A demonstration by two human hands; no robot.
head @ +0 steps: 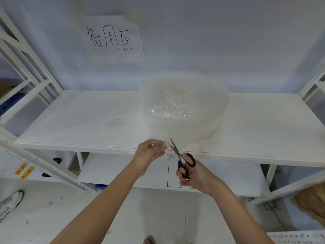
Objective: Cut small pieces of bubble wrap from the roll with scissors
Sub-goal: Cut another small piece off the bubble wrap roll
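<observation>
A large roll of clear bubble wrap (182,101) stands on the white shelf (70,124), its loose end hanging toward the front edge. My left hand (149,154) pinches that loose end of the wrap at the shelf's front edge. My right hand (195,175) grips black-handled scissors (182,159), fingers through the loops. The blades point up and left, slightly apart, at the wrap just right of my left hand. A small cut piece of bubble wrap (114,124) lies flat on the shelf to the left of the roll.
A paper sign (112,38) with handwritten characters is taped to the wall behind. White shelf uprights (26,67) rise at left and right. A lower shelf board (123,169) sits below. A shoe (8,203) stands on the floor at the left; a brown box (311,199) is at right.
</observation>
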